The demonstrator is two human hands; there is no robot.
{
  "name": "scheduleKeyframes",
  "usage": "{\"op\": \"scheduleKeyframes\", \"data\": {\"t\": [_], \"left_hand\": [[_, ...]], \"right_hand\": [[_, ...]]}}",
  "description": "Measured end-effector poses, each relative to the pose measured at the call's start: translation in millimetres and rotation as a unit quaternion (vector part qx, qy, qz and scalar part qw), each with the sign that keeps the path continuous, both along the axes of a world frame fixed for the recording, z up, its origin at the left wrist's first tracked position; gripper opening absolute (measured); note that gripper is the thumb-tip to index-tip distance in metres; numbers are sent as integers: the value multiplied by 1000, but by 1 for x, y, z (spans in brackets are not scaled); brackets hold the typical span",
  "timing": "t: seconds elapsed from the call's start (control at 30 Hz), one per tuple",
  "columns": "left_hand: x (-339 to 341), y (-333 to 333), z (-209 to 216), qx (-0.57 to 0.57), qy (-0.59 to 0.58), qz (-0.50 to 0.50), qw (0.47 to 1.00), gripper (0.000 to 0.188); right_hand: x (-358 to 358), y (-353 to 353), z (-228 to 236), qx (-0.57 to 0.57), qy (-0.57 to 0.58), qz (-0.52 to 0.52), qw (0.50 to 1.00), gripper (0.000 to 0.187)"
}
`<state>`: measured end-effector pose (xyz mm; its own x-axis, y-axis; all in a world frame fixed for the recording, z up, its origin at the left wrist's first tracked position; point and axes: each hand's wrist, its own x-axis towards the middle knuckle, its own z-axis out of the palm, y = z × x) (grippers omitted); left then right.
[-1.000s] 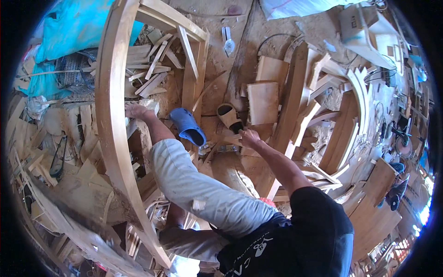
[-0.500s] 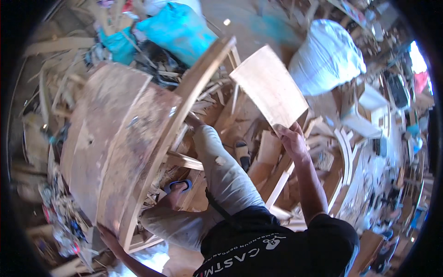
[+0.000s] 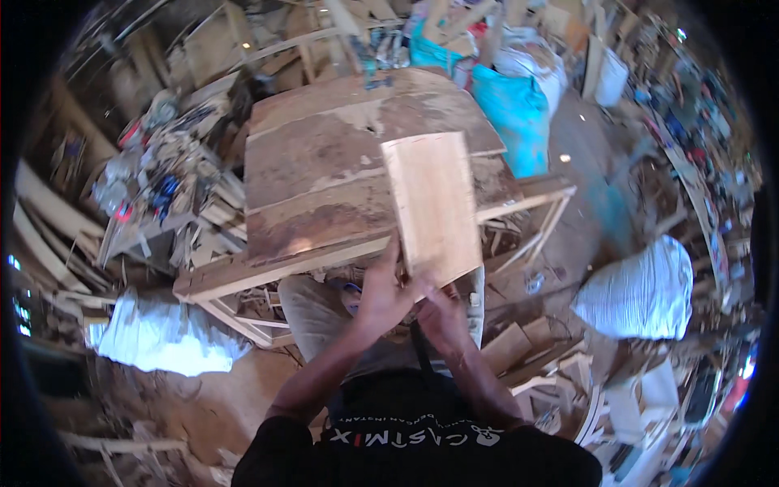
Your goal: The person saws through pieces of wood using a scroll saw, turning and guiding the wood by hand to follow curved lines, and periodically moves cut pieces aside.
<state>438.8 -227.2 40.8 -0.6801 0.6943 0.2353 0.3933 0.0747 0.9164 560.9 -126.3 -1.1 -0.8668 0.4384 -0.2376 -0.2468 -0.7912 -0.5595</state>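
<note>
A pale rectangular wooden board [image 3: 434, 203] is raised in front of me, tilted nearly upright. My left hand [image 3: 383, 294] is at its lower left corner, with a finger stretched up along the left edge and the thumb at the bottom. Closed around the bottom end is my right hand [image 3: 445, 318], slightly blurred, its fingers partly hidden. Behind the board stands a workbench with a worn, stained plank top [image 3: 324, 187], and a long wooden rail [image 3: 284, 268] runs along its near side. The board covers part of the bench top and rail.
Scrap wood and litter [image 3: 170, 191] are heaped left of the bench. A turquoise sack [image 3: 511, 118] stands at its far right, and a white sack [image 3: 637, 288] sits on the floor to the right. Wood offcuts [image 3: 519, 345] lie near my right elbow.
My view has turned left toward the bench. The board has come from my right side to the front of me, and my left hand has left the bench edge and joined it.
</note>
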Motion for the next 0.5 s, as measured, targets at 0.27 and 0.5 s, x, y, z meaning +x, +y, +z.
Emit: {"op": "scheduleKeyframes", "data": {"t": [0.27,0.5], "left_hand": [[-142,-50,88,4,-34,-13,999,57],[-293,36,73,-134,79,-189,970,55]], "right_hand": [[39,102,3,608,-197,-48,768,44],[-28,112,37,864,-86,-62,493,91]]}}
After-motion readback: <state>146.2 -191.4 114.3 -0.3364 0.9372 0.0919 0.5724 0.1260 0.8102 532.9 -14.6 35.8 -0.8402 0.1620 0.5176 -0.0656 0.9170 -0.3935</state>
